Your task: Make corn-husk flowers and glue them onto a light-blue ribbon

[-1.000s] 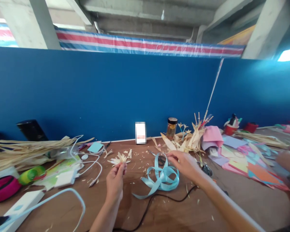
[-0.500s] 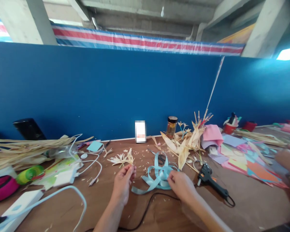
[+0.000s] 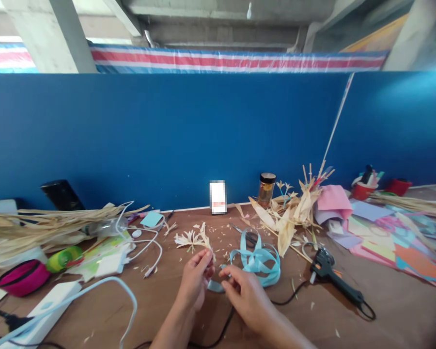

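Note:
My left hand (image 3: pixel 198 276) is closed in a pinch on the lower end of a pale dried-husk flower (image 3: pixel 191 239), whose thin petals spread up and to the left. Just to its right is my right hand (image 3: pixel 245 293), its fingers bent and thumb a little apart from the forefinger, with nothing visible between them. It is over the tail of a light blue ribbon (image 3: pixel 272 271); whether it touches the ribbon I cannot tell. The loose ribbon loops lie behind and to the right. Scissors (image 3: pixel 252 237) are partly hidden behind them.
At right lies a black glue gun (image 3: pixel 336 281), its cord running under my hands. Dried husks (image 3: pixel 287 228), a lidded jar (image 3: pixel 267 190) and coloured paper sheets (image 3: pixel 396 252) are behind. At left are a power strip (image 3: pixel 47 310), white cables and a pink band (image 3: pixel 23 277).
My right hand has moved left from the ribbon coil, close to my left hand, and its fingers have loosened. The left hand keeps the flower. The view has shifted slightly left.

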Motion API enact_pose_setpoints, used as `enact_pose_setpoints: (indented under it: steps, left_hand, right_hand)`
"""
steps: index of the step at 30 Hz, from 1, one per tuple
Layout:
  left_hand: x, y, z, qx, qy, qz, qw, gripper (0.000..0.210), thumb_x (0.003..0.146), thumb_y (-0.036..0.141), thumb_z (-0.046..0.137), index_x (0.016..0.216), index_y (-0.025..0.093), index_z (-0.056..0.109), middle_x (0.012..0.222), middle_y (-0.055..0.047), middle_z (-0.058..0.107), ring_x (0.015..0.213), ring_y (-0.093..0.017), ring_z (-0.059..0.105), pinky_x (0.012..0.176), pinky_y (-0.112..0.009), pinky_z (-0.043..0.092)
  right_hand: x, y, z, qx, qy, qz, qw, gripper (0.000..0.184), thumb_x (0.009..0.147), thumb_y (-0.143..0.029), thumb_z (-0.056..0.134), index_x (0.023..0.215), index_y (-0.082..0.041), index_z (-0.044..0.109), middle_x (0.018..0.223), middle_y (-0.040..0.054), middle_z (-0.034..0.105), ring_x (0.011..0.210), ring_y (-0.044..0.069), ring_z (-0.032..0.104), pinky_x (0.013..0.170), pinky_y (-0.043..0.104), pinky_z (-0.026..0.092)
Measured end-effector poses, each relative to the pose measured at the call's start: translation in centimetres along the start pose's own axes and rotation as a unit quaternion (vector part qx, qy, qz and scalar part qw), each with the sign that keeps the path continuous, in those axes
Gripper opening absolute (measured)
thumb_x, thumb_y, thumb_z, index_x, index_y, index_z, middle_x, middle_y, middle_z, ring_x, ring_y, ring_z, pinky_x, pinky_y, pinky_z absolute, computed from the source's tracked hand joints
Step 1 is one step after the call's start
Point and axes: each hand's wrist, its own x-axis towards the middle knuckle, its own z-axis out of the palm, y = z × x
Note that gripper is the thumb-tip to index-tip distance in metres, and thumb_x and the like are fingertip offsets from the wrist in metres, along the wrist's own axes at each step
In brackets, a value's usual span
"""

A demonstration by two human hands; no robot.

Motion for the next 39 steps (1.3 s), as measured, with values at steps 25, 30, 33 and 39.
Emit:
enact_pose_setpoints:
  steps: [25, 30, 33, 39]
  left_hand:
    - [-0.3, 0.1, 0.3, 0.028, 0.008, -0.015, 0.999, 0.022, 0.056, 0.026, 0.077, 0.071, 0.015, 0.066, 0.064, 0.002, 0.062, 0.048, -0.002, 0.049, 0.046, -0.01, 0.04]
    - [-0.1, 0.1, 0.3, 0.04, 0.015, -0.014, 0.999, 0.025, 0.053, 0.027, 0.078, 0.07, 0.013, 0.066, 0.064, 0.001, 0.062, 0.047, -0.002, 0.049, 0.047, -0.011, 0.042]
    - [-0.1, 0.0, 0.3, 0.046, 0.011, -0.013, 0.999, 0.024, 0.053, 0.027, 0.078, 0.07, 0.013, 0.066, 0.064, 0.001, 0.063, 0.048, -0.003, 0.049, 0.047, -0.012, 0.042]
    - [-0.1, -0.1, 0.1, 0.05, 0.01, -0.014, 0.999, 0.021, 0.055, 0.026, 0.077, 0.069, 0.014, 0.067, 0.063, 0.001, 0.062, 0.049, -0.003, 0.049, 0.047, -0.011, 0.041]
  right_hand:
    - [0.1, 0.8, 0.2, 0.046, 0.0, 0.023, 0.999, 0.021, 0.08, -0.021, 0.045, 0.095, -0.021, 0.061, 0.06, -0.0029, 0.054, 0.054, 0.011, 0.046, 0.051, 0.02, 0.032]
    - [0.1, 1.1, 0.3, 0.043, -0.005, 0.02, 0.999, 0.022, 0.08, -0.021, 0.045, 0.095, -0.02, 0.061, 0.061, -0.0024, 0.056, 0.055, 0.012, 0.047, 0.052, 0.02, 0.033]
    - [0.2, 1.3, 0.2, 0.031, -0.008, 0.022, 0.999, 0.022, 0.079, -0.021, 0.046, 0.096, -0.02, 0.061, 0.06, -0.0024, 0.055, 0.054, 0.012, 0.047, 0.051, 0.02, 0.032]
    - [0.2, 1.5, 0.3, 0.026, -0.011, 0.021, 0.999, 0.022, 0.081, -0.022, 0.044, 0.095, -0.02, 0.061, 0.063, -0.0017, 0.058, 0.054, 0.011, 0.047, 0.05, 0.02, 0.032]
